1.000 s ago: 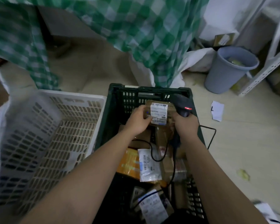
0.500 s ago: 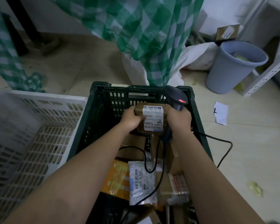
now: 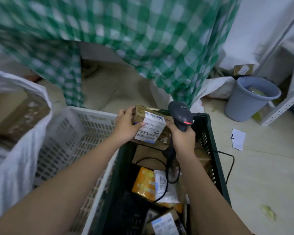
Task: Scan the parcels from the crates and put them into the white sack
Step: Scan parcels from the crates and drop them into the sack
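Parcel sorting room: crates (image 3: 78,133), labelled parcels (image 3: 151,128), scanner (image 3: 181,116).

Both forearms are bare to the hands (image 3: 126,126), no sleeves showing.

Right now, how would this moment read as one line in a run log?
step: scanning | left hand: holds parcel | right hand: grips scanner | parcel: above green crate | sack: left, open
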A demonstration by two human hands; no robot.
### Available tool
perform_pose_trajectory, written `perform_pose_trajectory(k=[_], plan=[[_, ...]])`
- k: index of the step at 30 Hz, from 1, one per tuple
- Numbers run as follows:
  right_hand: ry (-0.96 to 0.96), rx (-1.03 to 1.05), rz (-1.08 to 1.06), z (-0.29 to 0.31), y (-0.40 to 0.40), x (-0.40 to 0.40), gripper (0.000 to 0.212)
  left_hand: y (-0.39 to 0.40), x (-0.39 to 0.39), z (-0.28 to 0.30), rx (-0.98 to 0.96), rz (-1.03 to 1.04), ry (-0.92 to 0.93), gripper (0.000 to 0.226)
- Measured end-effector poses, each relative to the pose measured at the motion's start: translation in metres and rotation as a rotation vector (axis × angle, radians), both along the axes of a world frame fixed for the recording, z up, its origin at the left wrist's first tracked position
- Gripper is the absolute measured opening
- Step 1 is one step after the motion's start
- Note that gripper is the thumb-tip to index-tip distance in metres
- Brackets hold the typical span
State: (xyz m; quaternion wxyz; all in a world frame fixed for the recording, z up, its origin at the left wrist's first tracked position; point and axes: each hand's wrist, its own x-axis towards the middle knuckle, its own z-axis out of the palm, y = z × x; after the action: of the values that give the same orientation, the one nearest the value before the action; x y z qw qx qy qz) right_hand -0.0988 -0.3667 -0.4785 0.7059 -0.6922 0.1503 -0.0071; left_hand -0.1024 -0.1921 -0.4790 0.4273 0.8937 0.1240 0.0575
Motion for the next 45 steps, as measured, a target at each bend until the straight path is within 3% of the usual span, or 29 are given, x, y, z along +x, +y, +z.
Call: perform_pose_trajectory(k=[9,12,17,21,24,28,31,34,39,45], plan=[[0.013,-0.004,0.159,0.06,0.085,-0.088,0.02,0.094,-0.133,0.067,-0.246,-0.001,-0.034,0.058],[0.019,0.02,0.227,0.067,0.099,-0.117,0.016,0.12,-0.172,0.07,-0.287,0.096,-0.035,0.057],[-0.013,-0.124,0.293,0.055,0.11,-0.152,0.018,0.137,-0.221,0.057,-0.5,0.322,-0.044,0.054],[-0.019,-0.122,0.39,0.053,0.115,-0.162,0.019,0.14,-0.235,0.055,-0.578,0.347,-0.056,0.066],[-0.015,-0.03,0.3,0.049,0.121,-0.162,0.018,0.143,-0.237,0.056,-0.609,0.306,-0.05,0.07],[0.015,0.067,0.221,0.046,0.133,-0.164,0.032,0.142,-0.239,0.065,-0.702,0.32,0.026,0.052],[0.005,0.122,0.305,0.045,0.143,-0.166,0.021,0.144,-0.242,0.062,-0.769,0.324,0.117,0.038],[-0.002,0.141,0.36,0.04,0.154,-0.174,0.022,0.143,-0.245,0.054,-0.751,0.302,0.165,0.036],[-0.02,0.118,0.383,0.039,0.156,-0.173,0.029,0.147,-0.246,0.057,-0.691,0.321,0.177,0.048],[-0.011,0.136,0.434,0.045,0.147,-0.167,0.03,0.15,-0.246,0.06,-0.688,0.305,0.233,0.081]])
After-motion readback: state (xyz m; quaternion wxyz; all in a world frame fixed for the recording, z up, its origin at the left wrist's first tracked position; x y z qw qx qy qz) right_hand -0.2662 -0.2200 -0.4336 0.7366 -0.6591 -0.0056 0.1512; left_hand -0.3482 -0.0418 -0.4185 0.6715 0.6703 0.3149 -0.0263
